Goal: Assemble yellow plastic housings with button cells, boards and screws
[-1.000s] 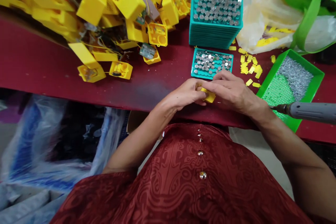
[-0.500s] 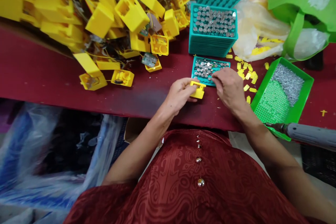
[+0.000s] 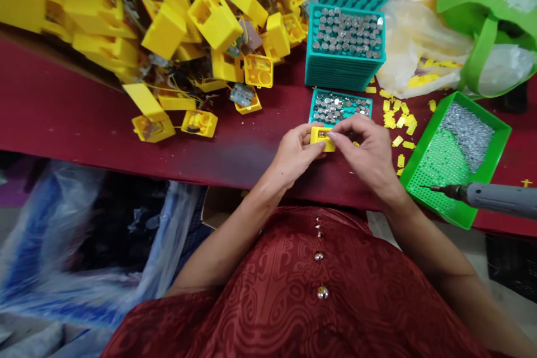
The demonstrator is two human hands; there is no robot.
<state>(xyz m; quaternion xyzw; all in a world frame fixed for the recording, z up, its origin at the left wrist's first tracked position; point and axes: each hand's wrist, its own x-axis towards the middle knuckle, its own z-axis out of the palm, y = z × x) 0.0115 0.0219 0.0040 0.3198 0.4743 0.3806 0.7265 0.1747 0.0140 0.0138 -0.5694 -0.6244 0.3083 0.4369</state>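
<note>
My left hand [image 3: 298, 152] is closed around a small yellow plastic housing [image 3: 317, 138], holding it over the table's front part. A slot with something metallic inside shows in the housing's upper face. My right hand [image 3: 367, 148] pinches at this slot, thumb and forefinger together; whatever lies between the fingertips is hidden. Just behind both hands lies a shallow teal tray [image 3: 312, 106] with many round silvery button cells [image 3: 335, 105]. The near edge of this tray is partly covered by my fingers.
Behind stands a stack of teal trays [image 3: 335, 75], the top one full of button cells. A heap of yellow housings [image 3: 213, 19] fills the left back. Small yellow covers [image 3: 390, 117] lie right, beside a green basket [image 3: 495, 148] of screws. A grey electric screwdriver [image 3: 499, 198] juts in.
My right hand has moved from the small teal tray to the yellow housing, its fingertips now at the slot. My left hand has turned the housing a little. The view has shifted slightly.
</note>
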